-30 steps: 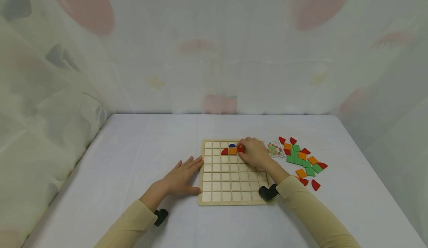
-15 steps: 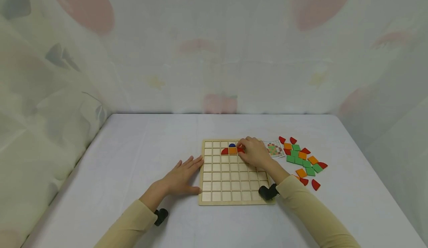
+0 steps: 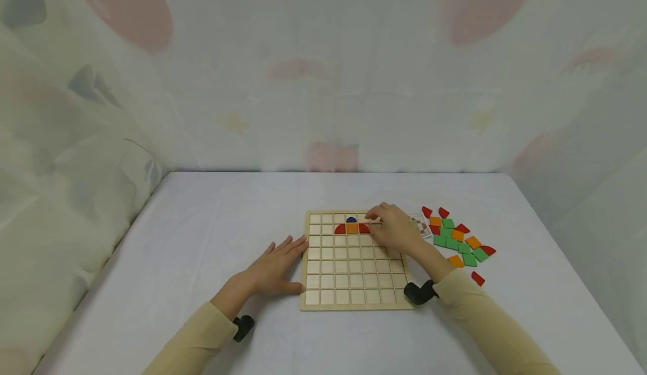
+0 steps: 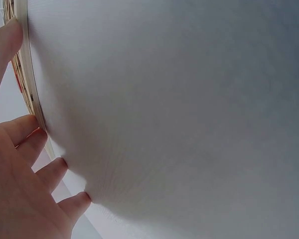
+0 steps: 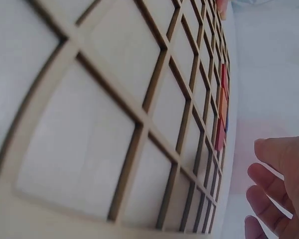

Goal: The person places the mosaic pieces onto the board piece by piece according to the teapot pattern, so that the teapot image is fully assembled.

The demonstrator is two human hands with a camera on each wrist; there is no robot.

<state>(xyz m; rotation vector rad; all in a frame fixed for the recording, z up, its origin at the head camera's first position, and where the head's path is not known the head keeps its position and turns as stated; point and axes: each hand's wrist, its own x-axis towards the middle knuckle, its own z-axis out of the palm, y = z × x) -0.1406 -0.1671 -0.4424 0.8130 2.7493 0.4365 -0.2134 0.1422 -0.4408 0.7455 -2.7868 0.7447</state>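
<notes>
My left hand [image 3: 273, 268] lies with spread fingers along the left edge of a wooden grid board [image 3: 341, 266]; the left wrist view shows thumb and fingertips touching its side. Above the board's upper right part hovers my right hand [image 3: 396, 232], fingers loosely bent and nothing between them in the right wrist view [image 5: 284, 181]. Just left of its fingertips a red quarter-round tile [image 3: 363, 228] sits in a cell. Beside that tile are an orange square tile [image 3: 351, 228] and another red quarter-round tile [image 3: 340, 229]. A blue rounded tile [image 3: 351, 219] sits above the orange one.
A printed pattern card [image 3: 422, 226] lies right of the board, partly hidden by my right hand. Farther right, loose green tiles [image 3: 451, 243], orange tiles [image 3: 473, 242] and red tiles [image 3: 461, 228] are scattered on the white table [image 3: 227, 206]. Patterned cloth hangs around the table.
My right hand has let go of the right red quarter-round tile and moved slightly up and to the right, leaving the tile in its cell. The left hand has not moved.
</notes>
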